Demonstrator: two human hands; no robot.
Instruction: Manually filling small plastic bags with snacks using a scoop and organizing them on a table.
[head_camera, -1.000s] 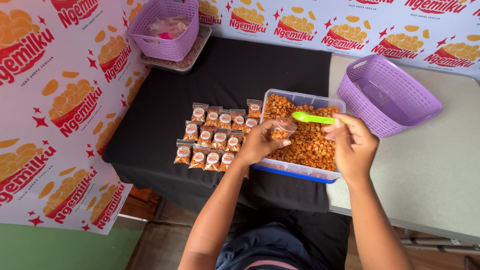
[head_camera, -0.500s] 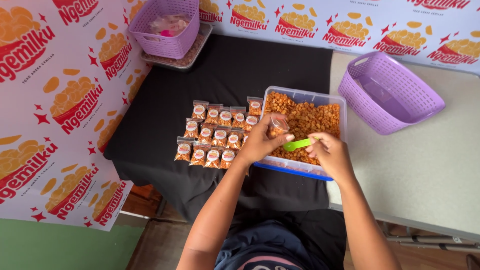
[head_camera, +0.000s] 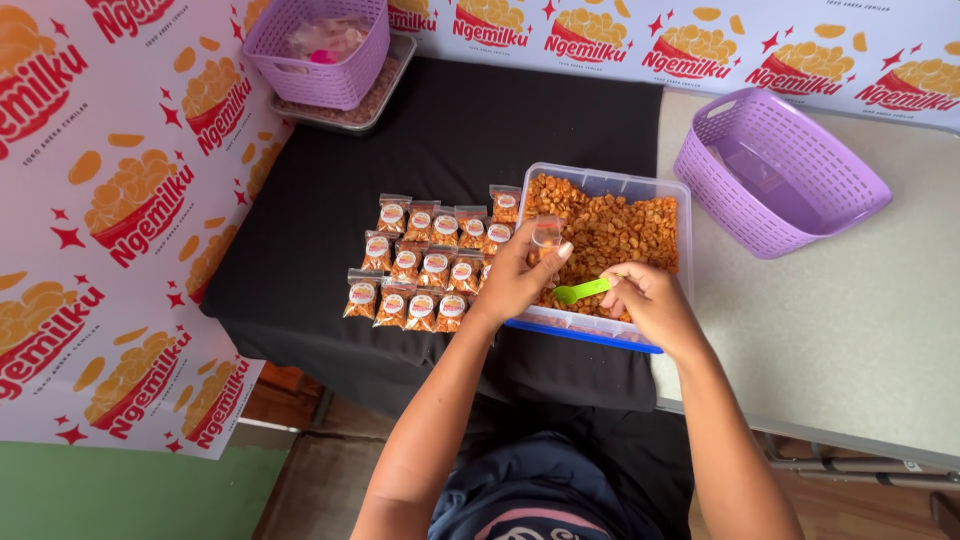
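The green spoon (head_camera: 582, 291) has dropped into the snacks (head_camera: 625, 235), gripped by the right hand (head_camera: 648, 305) beside the left hand (head_camera: 515, 278) pinching a small clear bag (head_camera: 546, 236).

A second ago the right hand (head_camera: 648, 305) held the green spoon (head_camera: 582, 291) high over the far side of the clear tub (head_camera: 610, 184); now hand and spoon sit low at the tub's near edge, bowl dipped into the orange snacks (head_camera: 620, 235). The left hand (head_camera: 515, 280) holds its small bag (head_camera: 546, 238) more upright, slightly farther over the tub.
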